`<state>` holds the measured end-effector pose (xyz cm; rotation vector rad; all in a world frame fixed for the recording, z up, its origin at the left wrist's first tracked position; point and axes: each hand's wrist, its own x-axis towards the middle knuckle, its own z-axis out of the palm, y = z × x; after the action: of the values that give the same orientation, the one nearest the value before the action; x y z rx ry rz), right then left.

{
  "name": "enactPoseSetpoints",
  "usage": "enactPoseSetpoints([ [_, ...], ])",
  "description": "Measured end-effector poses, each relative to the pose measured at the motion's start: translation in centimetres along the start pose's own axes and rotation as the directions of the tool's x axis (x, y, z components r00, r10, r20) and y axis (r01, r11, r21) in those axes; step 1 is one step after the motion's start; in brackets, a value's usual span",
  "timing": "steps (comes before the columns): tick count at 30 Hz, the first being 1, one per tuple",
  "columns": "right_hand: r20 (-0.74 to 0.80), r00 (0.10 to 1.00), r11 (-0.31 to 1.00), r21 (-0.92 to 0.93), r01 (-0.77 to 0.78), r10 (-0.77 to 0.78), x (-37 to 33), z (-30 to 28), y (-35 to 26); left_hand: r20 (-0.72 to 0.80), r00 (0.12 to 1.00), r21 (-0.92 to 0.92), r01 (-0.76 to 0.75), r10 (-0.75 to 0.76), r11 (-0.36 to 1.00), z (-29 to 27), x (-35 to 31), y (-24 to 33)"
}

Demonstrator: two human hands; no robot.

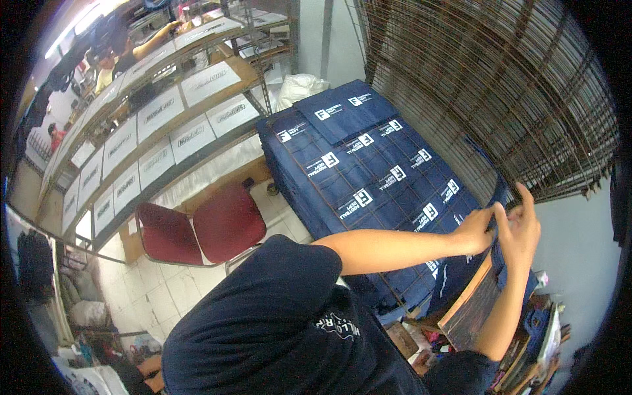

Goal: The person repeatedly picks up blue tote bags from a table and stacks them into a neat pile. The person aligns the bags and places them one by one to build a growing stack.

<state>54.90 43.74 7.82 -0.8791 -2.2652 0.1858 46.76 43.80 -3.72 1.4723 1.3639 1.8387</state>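
Both my arms reach to the right, where my hands meet over a strip of navy cloth [498, 255]. My left hand [471, 233] is closed on the cloth with its fingers curled. Right beside it, my right hand [519, 230] pinches the same cloth, its index finger raised; part of the grip is hidden. Left of the hands stands a tall stack of navy fabric panels [375, 174] with white prints, lying on a wire grid. A wooden board [471, 306] leans just below my hands.
Wire drying racks [487, 85] rise along the right wall. At the left stand shelves holding white printed sheets [158, 112]. A dark red chair [227, 224] is between shelves and stack. A white sack [299, 89] sits behind the stack; clutter [536, 326] lies at lower right. Another person [108, 66] is far left.
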Motion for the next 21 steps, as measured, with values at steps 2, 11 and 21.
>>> enactPoseSetpoints([
  [2, -0.12, 0.991, 0.953, 0.301, -0.026, 0.065, -2.6, -0.1, 0.4, 0.016, 1.0, 0.044, -0.003, 0.002, 0.999, -4.1, 1.1, 1.5],
  [11, 0.79, 0.395, -0.587, 0.612, -0.53, 0.468, -20.3, 15.1, -0.6, -0.159, 0.987, -0.249, -0.022, -0.018, 0.968, -17.7, 3.3, 0.7],
  [21, 0.64, 0.624, -0.217, 0.755, -0.619, 0.449, -6.5, 23.0, -8.5, -0.246, 0.906, -0.467, 0.2, -0.344, 0.861, -37.0, 2.8, -8.8],
])
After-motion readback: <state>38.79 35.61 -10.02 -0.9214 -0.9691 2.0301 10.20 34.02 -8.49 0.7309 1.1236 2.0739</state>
